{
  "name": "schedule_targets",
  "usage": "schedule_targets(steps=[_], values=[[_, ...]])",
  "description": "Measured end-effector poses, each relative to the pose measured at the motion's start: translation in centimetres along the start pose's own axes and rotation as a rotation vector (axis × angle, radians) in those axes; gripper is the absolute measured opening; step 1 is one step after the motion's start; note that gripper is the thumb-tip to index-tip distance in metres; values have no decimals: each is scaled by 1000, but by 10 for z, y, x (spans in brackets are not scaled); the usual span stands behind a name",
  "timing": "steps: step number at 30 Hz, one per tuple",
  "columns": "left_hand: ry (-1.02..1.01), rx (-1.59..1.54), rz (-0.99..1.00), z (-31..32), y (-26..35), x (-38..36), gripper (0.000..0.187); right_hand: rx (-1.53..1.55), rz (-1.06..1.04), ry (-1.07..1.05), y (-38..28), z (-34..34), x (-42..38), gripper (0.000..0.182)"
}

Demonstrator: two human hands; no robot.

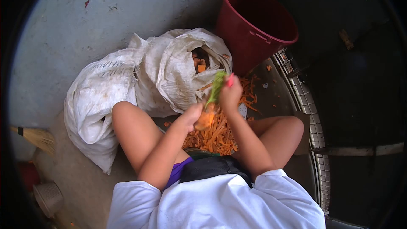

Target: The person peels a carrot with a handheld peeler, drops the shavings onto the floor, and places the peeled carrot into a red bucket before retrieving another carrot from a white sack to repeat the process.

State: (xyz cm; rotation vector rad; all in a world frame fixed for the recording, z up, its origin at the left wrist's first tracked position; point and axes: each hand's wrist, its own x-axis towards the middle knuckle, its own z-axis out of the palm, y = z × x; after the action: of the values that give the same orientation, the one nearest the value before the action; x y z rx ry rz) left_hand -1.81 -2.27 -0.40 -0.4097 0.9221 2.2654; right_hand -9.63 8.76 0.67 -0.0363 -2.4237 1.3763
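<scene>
My left hand (193,115) is closed around a chunk of orange vegetable (205,118), blurred by motion, in front of my lap. My right hand (230,96) grips a hand tool with a bright green, blurred body (216,86) and a pink part at the fingers; its exact kind I cannot tell. The green end slants down toward the vegetable. Below both hands lies a heap of orange vegetable strips (215,138), spread between my bent legs. Behind the hands, an open white woven sack (176,76) shows brownish and orange pieces (201,64) in its mouth.
A second white sack (99,95) leans at the left. The tall dark red bucket (243,29) stands behind the heap at the right. A straw broom (39,139) and a perforated basket (48,198) are at far left. Metal mesh (311,114) edges the right side.
</scene>
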Motion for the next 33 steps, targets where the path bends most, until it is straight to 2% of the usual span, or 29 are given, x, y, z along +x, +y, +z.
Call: schedule_targets(steps=[2, 5, 7, 8, 11, 12, 13, 14, 15, 17, 20, 26, 29, 33], values=[[-75, 129, -59, -2, -15, -4, 43, -121, 82, 178, 22, -8, 45, 13], [52, 57, -42, 28, -10, -21, 40, -188, 245, 344, 51, -25, 88, 21], [-77, 78, -40, 12, -5, -13, 39, 99, 169, 282, 45, -23, 89, 22], [-44, 8, -37, -3, -8, 0, 41, 239, 133, 249, 40, -22, 86, 23], [-18, -137, 16, -15, -2, 10, 39, 306, 108, -15, -18, -13, 31, 20], [-6, -207, 37, -12, 1, 11, 37, 340, 43, -69, -26, -8, 12, 20], [7, -279, 56, -8, 2, 11, 36, 377, 205, -193, -35, -7, -5, 21], [20, -352, 71, -5, 2, 10, 34, 259, 69, -198, -29, -3, -16, 21], [-2, -343, 68, -5, 2, 8, 33, 175, 20, -197, -26, 1, -23, 19], [-49, -328, 62, -6, -1, 6, 31, 195, 54, -174, -22, 5, -29, 16], [-69, -226, 62, -9, -2, 8, 32, 28, 11, -172, -25, -2, -26, 14], [-26, -213, 118, -5, 6, 7, 31, 80, -15, -171, -25, 9, -16, 14], [-15, -252, 123, -6, 5, 0, 29, 242, 53, -253, -19, 13, -21, 19], [-28, -312, 129, -5, 1, 2, 28, 305, 43, -180, -32, 0, -30, 25]])
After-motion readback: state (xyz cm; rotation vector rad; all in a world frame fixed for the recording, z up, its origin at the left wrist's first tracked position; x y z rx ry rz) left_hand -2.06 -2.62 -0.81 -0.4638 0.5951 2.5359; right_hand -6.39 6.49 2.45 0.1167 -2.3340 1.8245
